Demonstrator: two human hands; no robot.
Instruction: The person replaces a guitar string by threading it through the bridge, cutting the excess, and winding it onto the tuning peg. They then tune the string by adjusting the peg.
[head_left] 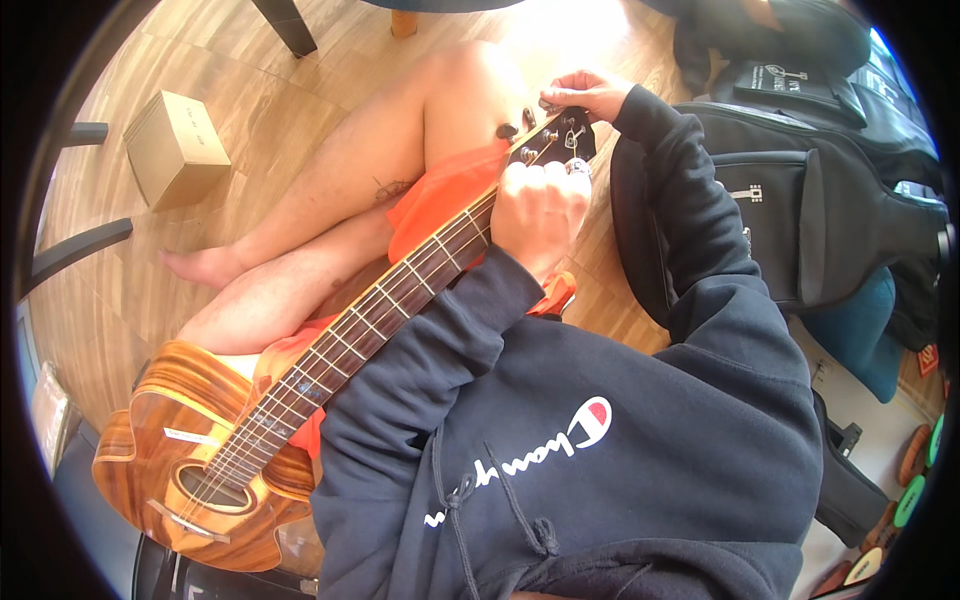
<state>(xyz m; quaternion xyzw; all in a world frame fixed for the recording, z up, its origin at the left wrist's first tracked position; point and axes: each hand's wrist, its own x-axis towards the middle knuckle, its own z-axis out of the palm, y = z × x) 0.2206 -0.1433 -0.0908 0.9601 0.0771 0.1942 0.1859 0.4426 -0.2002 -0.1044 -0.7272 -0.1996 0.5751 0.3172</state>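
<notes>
Guitar [350, 335] slants across the person's lap [435, 205], a pose seemingly bringing its headstock [560, 138] within reach. The left hand [543, 215] curls closed around the guitar's neck [465, 240], apparently steadying it; the right hand [590, 95] pinches a tuning peg [547, 104] on the headstock. Right of the guitar rests a black padded bag [770, 235]; beyond the guitar, past bare legs [345, 165], stands a cardboard box [178, 150].

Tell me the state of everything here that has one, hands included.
Guitar: across the lap, soundboard facing up.
Strings: running along the fretboard; tightness can't be told.
Left hand: curled shut at the top of the neck, its grip hidden.
Right hand: fingers at a tuning peg.
Cardboard box: on the floor, looks closed.
Hoodie drawstrings: knotted.
</notes>
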